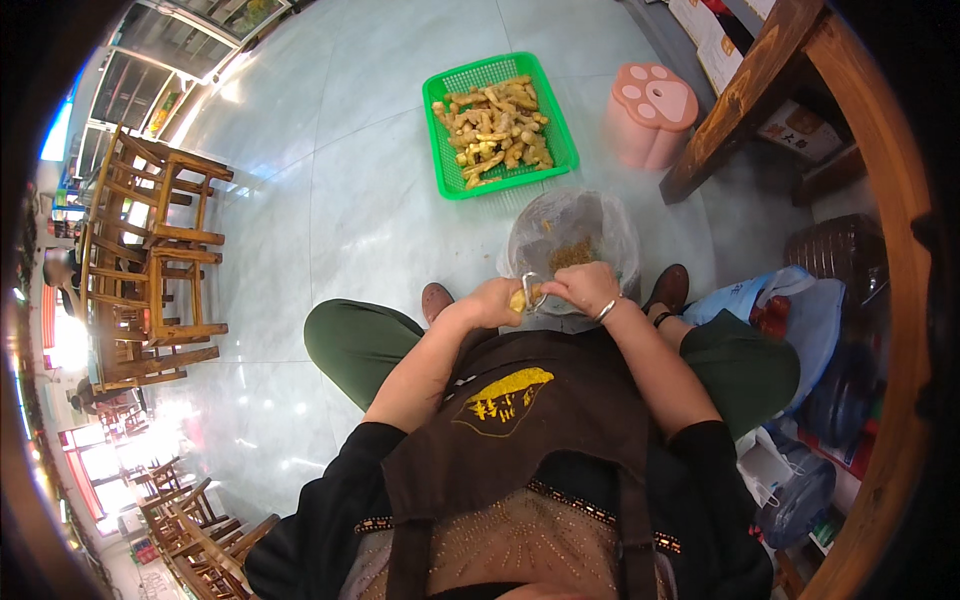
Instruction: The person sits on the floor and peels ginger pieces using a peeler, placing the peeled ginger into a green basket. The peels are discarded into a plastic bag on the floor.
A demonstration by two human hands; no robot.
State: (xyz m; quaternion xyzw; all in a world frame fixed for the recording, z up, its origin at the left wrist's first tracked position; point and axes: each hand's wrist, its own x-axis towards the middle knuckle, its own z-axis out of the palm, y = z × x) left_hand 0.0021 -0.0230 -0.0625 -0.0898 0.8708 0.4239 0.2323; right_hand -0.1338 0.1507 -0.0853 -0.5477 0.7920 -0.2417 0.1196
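My left hand point(496, 301) is closed around a piece of ginger root point(518, 301) at the near rim of a lined bin. A metal-framed peeler point(530, 283) is in my right hand point(589, 287) and meets the ginger; the fingers partly hide its handle. Below my hands, the round bin with a clear plastic bag point(627, 232) holds brownish peelings point(571, 255). Beyond it, a green plastic basket point(564, 154) on the floor holds a heap of ginger roots point(499, 124).
A pink paw-topped stool point(652, 112) stands right of the basket. A wooden table frame point(892, 150) curves along the right, with plastic bags point(814, 322) and large water bottles point(799, 487) beneath. Wooden chairs point(187, 289) are at the left. A person point(64, 274) is at the far left.
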